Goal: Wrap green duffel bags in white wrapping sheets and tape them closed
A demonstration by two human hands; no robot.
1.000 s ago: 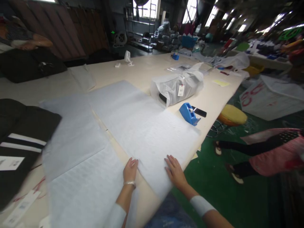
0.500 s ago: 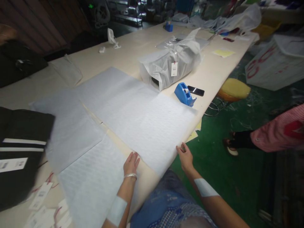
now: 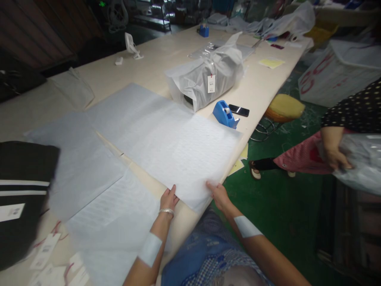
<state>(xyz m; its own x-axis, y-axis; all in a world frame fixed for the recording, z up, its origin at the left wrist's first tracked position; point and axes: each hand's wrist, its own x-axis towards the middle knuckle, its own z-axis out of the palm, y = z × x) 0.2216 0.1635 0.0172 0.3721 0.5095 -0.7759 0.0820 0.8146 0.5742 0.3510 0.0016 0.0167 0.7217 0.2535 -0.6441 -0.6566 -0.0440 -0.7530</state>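
A large, flat translucent plastic bag (image 3: 172,147) lies over the table in front of me. At its near edge is my left hand (image 3: 168,200), wearing a silver bangle, with fingers and thumb closed on the edge. My right hand (image 3: 220,195) touches the bag's near right side, its index finger stretched out and slightly blurred. More flat plastic bags (image 3: 89,155) lie to the left, the nearest one beside my left forearm. White patches wrap both my forearms.
Beyond the bag are a blue tape dispenser (image 3: 225,114), a phone (image 3: 239,110) and a plastic-wrapped bundle (image 3: 208,85) with a tag. Dark folded goods (image 3: 26,198) and tags (image 3: 46,250) lie left. A yellow stool (image 3: 284,108) and a co-worker carrying plastic (image 3: 361,161) are right.
My right hand has moved left onto the bag's side. My left hand has shifted slightly right and up along its edge. The co-worker has come further into view at the right.
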